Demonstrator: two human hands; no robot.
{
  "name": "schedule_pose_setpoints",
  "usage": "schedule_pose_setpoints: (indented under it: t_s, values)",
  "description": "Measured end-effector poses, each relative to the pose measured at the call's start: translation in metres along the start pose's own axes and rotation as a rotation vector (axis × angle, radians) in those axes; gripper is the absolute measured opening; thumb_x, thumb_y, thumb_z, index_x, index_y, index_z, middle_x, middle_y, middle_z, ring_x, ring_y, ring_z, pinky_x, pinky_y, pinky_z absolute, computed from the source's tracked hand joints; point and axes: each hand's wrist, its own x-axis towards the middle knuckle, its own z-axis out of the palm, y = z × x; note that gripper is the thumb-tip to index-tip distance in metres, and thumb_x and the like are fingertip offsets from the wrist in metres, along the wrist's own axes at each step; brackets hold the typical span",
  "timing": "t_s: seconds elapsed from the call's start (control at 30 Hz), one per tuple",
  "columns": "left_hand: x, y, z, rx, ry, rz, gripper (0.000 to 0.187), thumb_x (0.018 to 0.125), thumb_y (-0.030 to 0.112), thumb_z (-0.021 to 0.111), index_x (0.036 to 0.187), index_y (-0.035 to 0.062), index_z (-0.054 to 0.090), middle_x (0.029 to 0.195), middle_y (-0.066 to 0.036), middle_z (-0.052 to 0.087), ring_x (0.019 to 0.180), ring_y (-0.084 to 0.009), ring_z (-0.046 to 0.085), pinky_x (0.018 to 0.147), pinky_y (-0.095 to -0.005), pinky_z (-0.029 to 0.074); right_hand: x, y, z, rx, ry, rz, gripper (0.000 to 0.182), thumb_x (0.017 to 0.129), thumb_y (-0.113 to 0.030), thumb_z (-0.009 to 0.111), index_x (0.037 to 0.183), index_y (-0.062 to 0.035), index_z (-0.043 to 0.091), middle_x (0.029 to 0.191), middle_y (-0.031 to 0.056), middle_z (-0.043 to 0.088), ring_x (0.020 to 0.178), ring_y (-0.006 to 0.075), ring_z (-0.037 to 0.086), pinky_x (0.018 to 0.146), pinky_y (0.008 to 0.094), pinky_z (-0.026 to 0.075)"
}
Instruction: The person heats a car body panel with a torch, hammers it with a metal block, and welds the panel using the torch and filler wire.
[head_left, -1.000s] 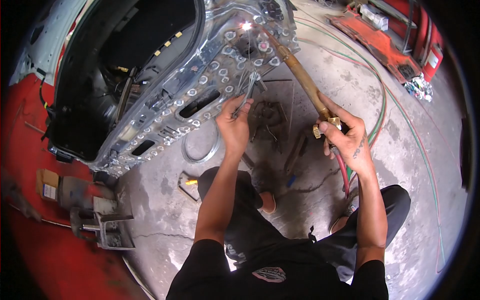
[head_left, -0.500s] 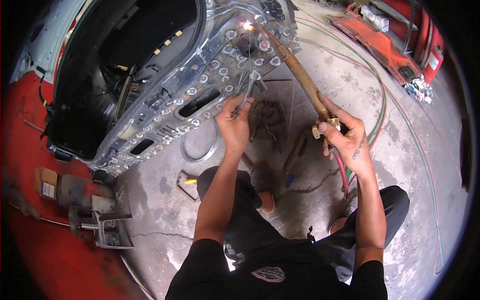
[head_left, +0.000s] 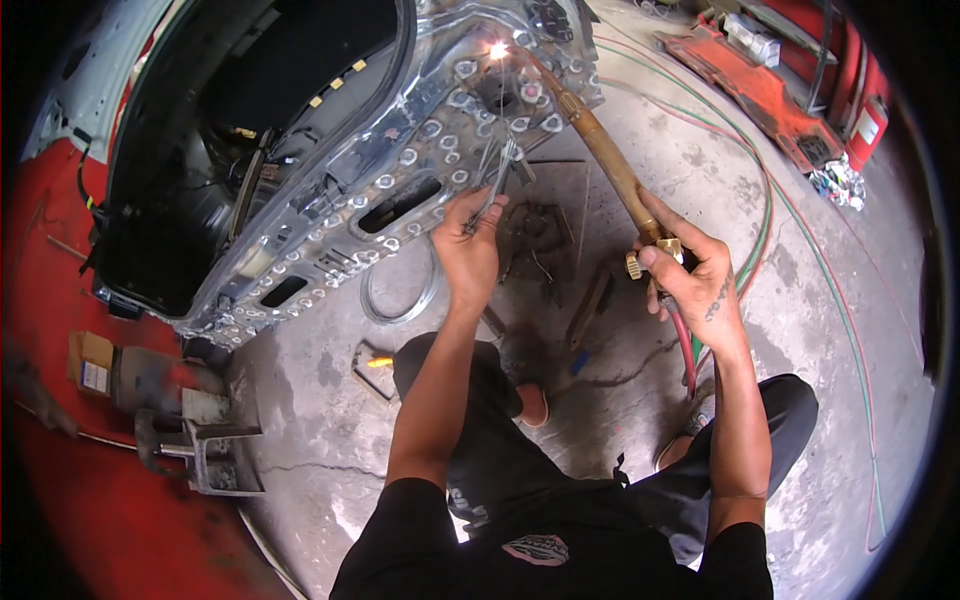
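Note:
My right hand (head_left: 690, 265) is wrapped round the handle of a brass torch (head_left: 608, 160), near its valve knobs. The torch slants up and left, and its tip is beside a bright glowing spot (head_left: 499, 49) on the metal car panel (head_left: 410, 160). Between the closed fingers of my left hand (head_left: 470, 235) is a bundle of thin wires (head_left: 500, 180); one strand runs up toward the glow. The panel is dotted with round, shiny ground spots and has oval holes.
Red and green hoses (head_left: 770, 190) curve over the concrete floor at right. A wire coil (head_left: 372, 300) and a metal clamp (head_left: 195, 450) lie left of my legs. Upper right are a red jack (head_left: 760, 85) and a fire extinguisher (head_left: 867, 130).
The glow at the torch tip is slightly larger and whiter, with a small shift to the right. Both hands keep nearly the same position and hold.

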Motion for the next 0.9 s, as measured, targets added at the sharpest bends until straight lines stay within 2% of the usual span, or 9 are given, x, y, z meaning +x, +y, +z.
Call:
schedule_pose_setpoints:
  t_s: [0.47,0.57,0.67,0.9]
  values:
    - [0.002,-0.007,0.000,-0.058,0.002,-0.010,0.020,0.097,-0.008,0.069,0.116,-0.0055,0.075,0.109,-0.013,0.075,0.099,-0.0191,0.072,0.091,-0.0311,0.056,-0.001,-0.001,-0.001,-0.014,0.004,0.004,0.057,0.100,-0.011,0.069,0.155,-0.0088,0.057,0.087,0.0045,0.070,0.058,0.0088,0.063,0.052,0.0263,0.052]
    - [0.002,-0.007,0.000,-0.056,0.001,-0.004,0.020,0.097,-0.008,0.068,0.116,-0.0055,0.075,0.109,-0.013,0.075,0.099,-0.0190,0.072,0.091,-0.0310,0.056,0.000,0.002,-0.002,-0.025,-0.010,-0.006,0.061,0.099,-0.017,0.072,0.157,-0.0044,0.053,0.097,0.0082,0.073,0.057,0.0109,0.063,0.049,0.0254,0.050]
    - [0.002,-0.008,0.000,-0.062,0.005,0.000,0.020,0.097,-0.008,0.068,0.116,-0.0054,0.075,0.109,-0.013,0.075,0.099,-0.0189,0.072,0.092,-0.0309,0.056,-0.001,-0.001,-0.001,-0.023,0.000,0.002,0.057,0.100,-0.011,0.069,0.155,-0.0087,0.056,0.087,0.0044,0.070,0.057,0.0086,0.063,0.052,0.0263,0.052]
    - [0.004,-0.007,0.001,-0.077,0.007,-0.024,0.021,0.097,-0.007,0.069,0.116,-0.0048,0.075,0.108,-0.013,0.075,0.099,-0.0187,0.072,0.092,-0.0306,0.056,-0.001,0.000,0.000,-0.023,0.002,-0.006,0.056,0.100,-0.011,0.068,0.155,-0.0090,0.057,0.088,0.0044,0.070,0.057,0.0085,0.062,0.052,0.0259,0.052]
